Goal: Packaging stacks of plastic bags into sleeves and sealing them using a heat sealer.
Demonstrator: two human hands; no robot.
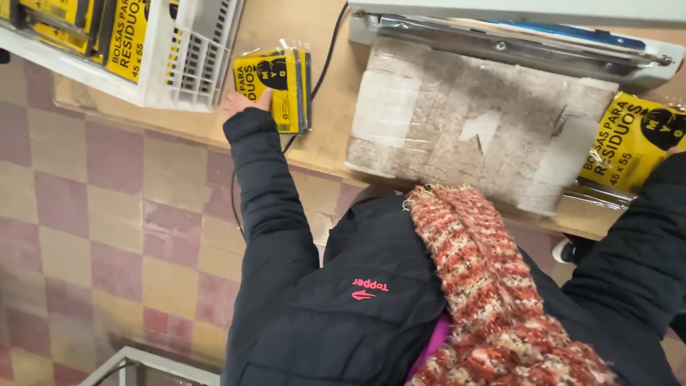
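Note:
My left hand (244,101) reaches out of a black sleeve to a small stack of yellow plastic-wrapped bag packs (280,80) on the brown worktop. Its thumb lies on the stack's near-left corner and its fingers grip that edge. My right arm in a black sleeve comes in from the right edge. Only a sliver of my right hand (676,151) shows, at another yellow pack (629,143) lying on the right of the worktop. Whether that hand grips the pack is hidden by the sleeve.
A white wire basket (204,53) with more yellow packs stands at the back left. A metal sealing machine (529,43) sits behind a worn, taped pad (464,121). A black cable (325,61) crosses the worktop (332,107). Below lies a checkered floor (107,214).

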